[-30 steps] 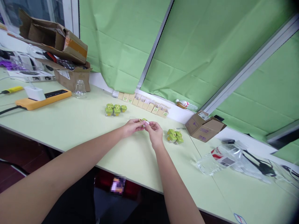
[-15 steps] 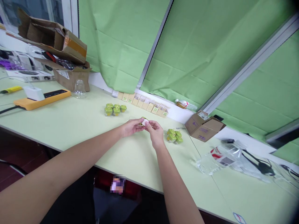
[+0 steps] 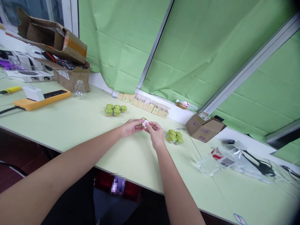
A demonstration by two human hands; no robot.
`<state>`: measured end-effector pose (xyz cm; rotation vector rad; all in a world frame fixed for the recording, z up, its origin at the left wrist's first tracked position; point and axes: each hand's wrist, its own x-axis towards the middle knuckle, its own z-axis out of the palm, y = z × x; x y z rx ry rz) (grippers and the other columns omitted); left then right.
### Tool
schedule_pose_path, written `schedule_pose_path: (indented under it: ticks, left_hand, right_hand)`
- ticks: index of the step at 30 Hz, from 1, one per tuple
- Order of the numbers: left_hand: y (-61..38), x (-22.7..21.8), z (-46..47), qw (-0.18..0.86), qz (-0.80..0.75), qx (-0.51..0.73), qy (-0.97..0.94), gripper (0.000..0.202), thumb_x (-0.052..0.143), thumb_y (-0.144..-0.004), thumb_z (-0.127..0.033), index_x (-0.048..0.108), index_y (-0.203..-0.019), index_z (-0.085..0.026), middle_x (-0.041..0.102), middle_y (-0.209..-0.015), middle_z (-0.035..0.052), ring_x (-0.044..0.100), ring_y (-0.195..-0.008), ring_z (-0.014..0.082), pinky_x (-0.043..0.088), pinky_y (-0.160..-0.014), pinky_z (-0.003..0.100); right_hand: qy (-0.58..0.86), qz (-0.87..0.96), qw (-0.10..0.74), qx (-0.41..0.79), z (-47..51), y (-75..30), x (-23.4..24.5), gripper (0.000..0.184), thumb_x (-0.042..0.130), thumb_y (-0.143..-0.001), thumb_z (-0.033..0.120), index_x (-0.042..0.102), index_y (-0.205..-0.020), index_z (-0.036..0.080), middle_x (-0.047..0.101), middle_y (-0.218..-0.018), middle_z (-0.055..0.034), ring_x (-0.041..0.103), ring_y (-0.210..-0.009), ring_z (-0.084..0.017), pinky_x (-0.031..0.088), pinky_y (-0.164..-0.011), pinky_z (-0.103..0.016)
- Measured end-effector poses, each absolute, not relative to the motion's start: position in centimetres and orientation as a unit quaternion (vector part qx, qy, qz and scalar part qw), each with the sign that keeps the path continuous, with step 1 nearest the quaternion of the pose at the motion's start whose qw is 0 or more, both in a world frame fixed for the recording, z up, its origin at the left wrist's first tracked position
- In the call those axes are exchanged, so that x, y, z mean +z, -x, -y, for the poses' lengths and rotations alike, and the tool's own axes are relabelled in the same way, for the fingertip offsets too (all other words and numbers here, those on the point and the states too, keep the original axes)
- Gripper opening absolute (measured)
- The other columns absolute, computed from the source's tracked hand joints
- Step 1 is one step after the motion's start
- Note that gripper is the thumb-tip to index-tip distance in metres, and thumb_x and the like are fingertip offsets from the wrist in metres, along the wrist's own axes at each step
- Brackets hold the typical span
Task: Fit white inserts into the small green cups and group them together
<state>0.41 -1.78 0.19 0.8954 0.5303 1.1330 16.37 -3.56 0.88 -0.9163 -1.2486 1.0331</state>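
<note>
Between my two hands is a small white piece with a green edge (image 3: pixel 145 123), partly covered by the fingers, its exact kind too small to make out. My left hand (image 3: pixel 131 127) pinches it from the left. From the right, my right hand (image 3: pixel 155 131) grips it with the thumb on its face. Just right of my right hand stands a cluster of small green-topped containers (image 3: pixel 175 137) with loops on top. Another such green-topped group (image 3: pixel 115 110) sits beyond my left hand.
Small tan cartons (image 3: pixel 150 106) line the wall under green blinds. An orange power strip (image 3: pixel 50 98), clear plastic dome (image 3: pixel 80 90) and stacked cardboard boxes (image 3: pixel 72 78) are left. Rightward lie an open carton (image 3: pixel 203 128), a large clear bottle (image 3: pixel 219 158) and black cables (image 3: pixel 263 167).
The fingers of my right hand have shifted very slightly on the small white and green piece. Both hands stay in nearly the same place, and the things on the table have not moved.
</note>
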Motion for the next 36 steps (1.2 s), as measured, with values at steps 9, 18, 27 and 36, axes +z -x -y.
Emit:
schedule_pose_path:
  ticks: [9,18,27,36]
  left_hand:
    - [-0.5,0.1,1.5,0.709,-0.252,0.520,-0.405,0.034,0.081,-0.074,-0.036,0.074,-0.096,-0.011,0.073,-0.092,0.0090,0.069,-0.077,0.0136,0.055,-0.080,0.026]
    - [-0.2,0.4,1.5,0.729,-0.221,0.517,-0.391,0.030,0.075,-0.081,-0.037,0.073,-0.097,-0.012,0.073,-0.092,0.0088,0.069,-0.078,0.0133,0.057,-0.077,0.024]
    - [-0.1,0.2,1.7,0.726,-0.220,0.502,-0.416,0.029,0.074,-0.082,-0.037,0.073,-0.098,-0.013,0.072,-0.100,0.0094,0.067,-0.080,0.0128,0.057,-0.075,0.023]
    - [-0.1,0.4,1.7,0.731,-0.252,0.495,-0.396,0.030,0.075,-0.080,-0.041,0.072,-0.091,-0.013,0.073,-0.091,0.0086,0.069,-0.078,0.0136,0.057,-0.077,0.024]
  right_hand:
    - [0.410,0.526,0.606,0.433,3.7,-16.2,1.1,0.035,0.085,-0.063,0.043,0.065,-0.076,0.018,0.065,-0.072,0.0015,0.060,-0.063,-0.010,0.055,-0.067,-0.028]
    - [0.390,0.532,0.594,0.460,3.8,-16.4,1.4,0.030,0.082,-0.066,0.043,0.071,-0.081,0.020,0.066,-0.074,0.0001,0.056,-0.062,-0.010,0.053,-0.068,-0.028]
    - [0.488,0.595,0.538,0.345,3.3,-16.6,0.7,0.032,0.072,-0.071,0.047,0.070,-0.082,0.018,0.068,-0.074,-0.0019,0.054,-0.056,-0.012,0.047,-0.053,-0.027]
    - [0.476,0.589,0.536,0.372,4.1,-16.5,2.2,0.043,0.076,-0.067,0.053,0.067,-0.090,0.018,0.069,-0.081,-0.0039,0.060,-0.060,-0.012,0.048,-0.052,-0.024]
